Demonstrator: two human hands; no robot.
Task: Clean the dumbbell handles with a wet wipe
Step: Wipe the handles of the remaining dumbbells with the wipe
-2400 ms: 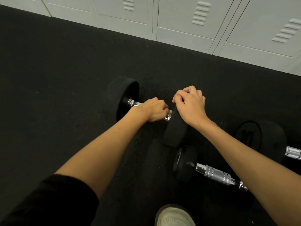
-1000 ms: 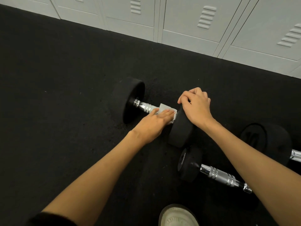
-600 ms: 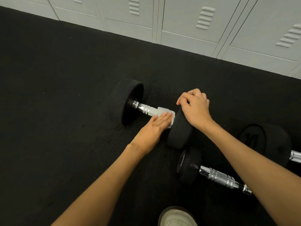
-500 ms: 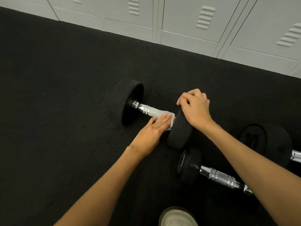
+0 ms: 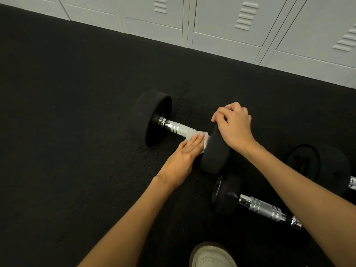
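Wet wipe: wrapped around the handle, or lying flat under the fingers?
Draped over it: the wet wipe lies on the handle, under flat left hand fingers. Underside hidden.

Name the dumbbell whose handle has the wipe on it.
The farthest dumbbell, nearest the lockers: left hand presses the wipe there.

handle (image 5: 176, 128): shiny knurled metal | weight heads (image 5: 215, 155): matt black | floor (image 5: 77, 112): rough
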